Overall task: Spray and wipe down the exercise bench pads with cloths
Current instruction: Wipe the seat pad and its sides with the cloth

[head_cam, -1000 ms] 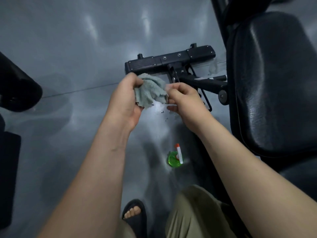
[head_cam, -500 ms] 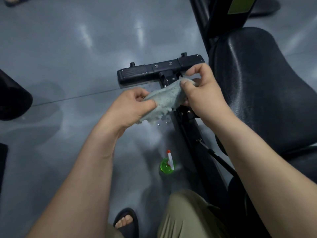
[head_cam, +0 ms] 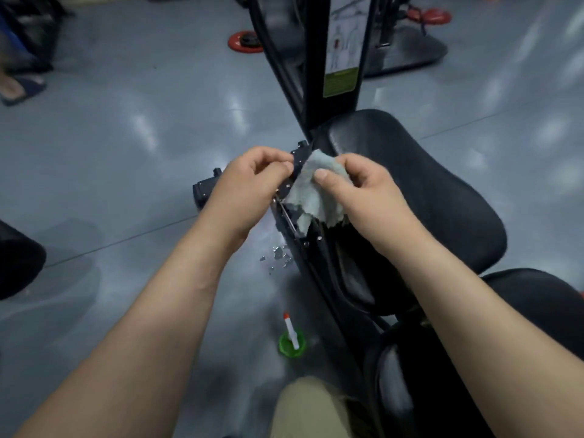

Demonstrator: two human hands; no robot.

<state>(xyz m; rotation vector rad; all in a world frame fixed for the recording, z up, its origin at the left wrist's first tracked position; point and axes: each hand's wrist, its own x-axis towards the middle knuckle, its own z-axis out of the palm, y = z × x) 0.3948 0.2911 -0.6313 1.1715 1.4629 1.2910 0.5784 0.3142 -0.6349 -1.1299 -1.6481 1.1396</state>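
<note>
A grey-green cloth (head_cam: 316,197) hangs between my two hands, over the left edge of the black seat pad (head_cam: 417,191). My right hand (head_cam: 366,200) pinches its upper part, thumb on top. My left hand (head_cam: 249,188) has its fingers curled at the cloth's left edge, thumb against forefinger. A second black pad (head_cam: 537,298) lies lower right. On the floor below my hands stands a green spray bottle (head_cam: 292,341) with a white nozzle and an orange tip.
Water drops (head_cam: 278,256) lie on the grey floor beside the machine's black base bar (head_cam: 205,188). A black upright (head_cam: 341,58) with a label rises behind the seat. Red discs (head_cam: 246,41) are at the back, a sandalled foot (head_cam: 19,86) far left, a dark pad (head_cam: 15,257) left.
The view has tilted up and shows more of the machine. Both hands moved right with the cloth, over the seat pad's edge, and the cloth now hangs mostly from my right hand.
</note>
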